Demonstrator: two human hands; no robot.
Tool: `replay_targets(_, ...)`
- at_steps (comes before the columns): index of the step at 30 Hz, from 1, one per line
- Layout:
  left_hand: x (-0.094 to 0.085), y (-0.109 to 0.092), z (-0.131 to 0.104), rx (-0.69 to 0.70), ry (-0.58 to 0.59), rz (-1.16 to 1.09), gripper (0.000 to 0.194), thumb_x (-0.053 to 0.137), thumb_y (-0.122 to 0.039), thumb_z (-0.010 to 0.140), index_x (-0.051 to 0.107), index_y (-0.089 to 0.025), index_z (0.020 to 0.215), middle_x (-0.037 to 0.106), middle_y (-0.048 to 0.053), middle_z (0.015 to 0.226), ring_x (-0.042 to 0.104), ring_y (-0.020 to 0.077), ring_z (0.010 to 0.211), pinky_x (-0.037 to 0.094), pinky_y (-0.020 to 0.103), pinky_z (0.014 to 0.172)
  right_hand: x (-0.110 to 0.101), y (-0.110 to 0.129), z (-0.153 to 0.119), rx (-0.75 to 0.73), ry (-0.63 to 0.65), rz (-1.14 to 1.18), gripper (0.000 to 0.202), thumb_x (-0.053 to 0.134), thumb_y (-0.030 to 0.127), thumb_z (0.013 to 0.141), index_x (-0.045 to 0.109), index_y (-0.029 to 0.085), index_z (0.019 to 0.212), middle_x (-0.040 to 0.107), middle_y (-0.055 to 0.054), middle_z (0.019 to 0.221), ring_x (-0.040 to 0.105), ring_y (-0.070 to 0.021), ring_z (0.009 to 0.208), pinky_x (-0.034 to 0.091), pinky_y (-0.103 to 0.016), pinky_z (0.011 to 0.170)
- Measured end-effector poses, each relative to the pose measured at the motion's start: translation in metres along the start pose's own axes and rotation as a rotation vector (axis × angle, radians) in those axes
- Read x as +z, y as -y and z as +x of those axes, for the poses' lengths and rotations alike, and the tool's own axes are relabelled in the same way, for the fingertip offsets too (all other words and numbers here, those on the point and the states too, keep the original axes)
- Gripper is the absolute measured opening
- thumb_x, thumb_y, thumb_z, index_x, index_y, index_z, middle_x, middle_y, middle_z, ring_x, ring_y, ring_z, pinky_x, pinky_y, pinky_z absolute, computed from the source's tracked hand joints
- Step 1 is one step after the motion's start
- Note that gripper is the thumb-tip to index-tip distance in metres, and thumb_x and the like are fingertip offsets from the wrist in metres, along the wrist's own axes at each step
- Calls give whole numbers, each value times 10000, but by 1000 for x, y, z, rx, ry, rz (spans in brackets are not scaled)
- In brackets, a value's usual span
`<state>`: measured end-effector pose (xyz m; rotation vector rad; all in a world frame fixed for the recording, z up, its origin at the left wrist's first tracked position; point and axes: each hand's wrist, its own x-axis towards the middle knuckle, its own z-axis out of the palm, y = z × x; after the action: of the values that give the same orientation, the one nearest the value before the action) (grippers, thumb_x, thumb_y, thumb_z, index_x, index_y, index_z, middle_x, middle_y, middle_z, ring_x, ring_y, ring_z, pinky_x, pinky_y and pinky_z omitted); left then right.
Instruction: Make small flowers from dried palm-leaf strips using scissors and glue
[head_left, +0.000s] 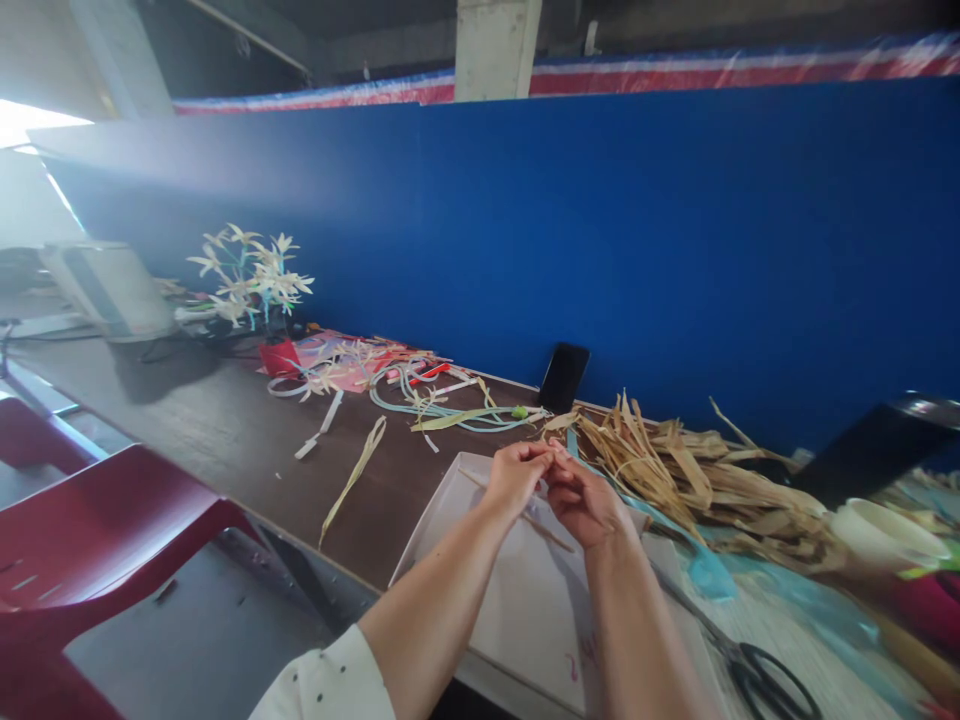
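My left hand (517, 474) and my right hand (583, 500) meet at the fingertips above a white tray (517, 610). Both are closed in a pinch; whatever lies between the fingers is too small to make out. Beneath them a thin tan stick (547, 533) rests across the tray. Dried husks (697, 480) are heaped to the right of my hands. Scissors with black handles (757, 670) lie at the lower right. To the left, a pale husk strip (355, 478) lies on the dark table (300, 500).
Pale blue cords (457, 412) and pink and red scraps lie behind the tray. A black phone (564, 376) leans on the blue partition (637, 240). White husk flowers (259, 275) stand in a red pot (279, 357). A white bowl (889, 535) sits right, a red chair (127, 540) left.
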<state>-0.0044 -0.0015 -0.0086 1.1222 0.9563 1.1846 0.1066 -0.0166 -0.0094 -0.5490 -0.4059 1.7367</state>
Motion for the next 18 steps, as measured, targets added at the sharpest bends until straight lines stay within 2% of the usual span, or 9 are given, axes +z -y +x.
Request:
replay_targets(6,0,-1,-1,16,-33,-19,197,634,-291,678,695,-135,782,656,49,718,537,90,579,353,183,485,0,-1,0,12,52,-18,333,626,23,709,516,216,957,569,42,707,490,-16,438,315,-55,281)
replay_targets(10,0,-2,0,55,-7,-38,215,647,-294,665,696,-126,790,646,43,708,509,78,557,359,188,495,-2,0,-1,43,90,45,356,579,2,732,505,218,1005,565,36,719,498,-19,452,343,-60,300)
replay_targets(15,-1,-1,1,69,21,-24,257,645,-339,674,705,-127,805,644,44,709,482,70,533,357,191,484,-4,4,-2,67,80,151,333,530,29,773,500,209,1052,584,-1,794,511,-21,475,341,-73,302)
replay_targets(18,-1,0,2,43,27,-34,286,653,-349,668,711,-132,844,655,53,732,489,72,545,359,188,484,-3,5,-1,34,46,134,322,552,33,755,517,201,1028,604,-16,823,508,-20,478,334,-74,302)
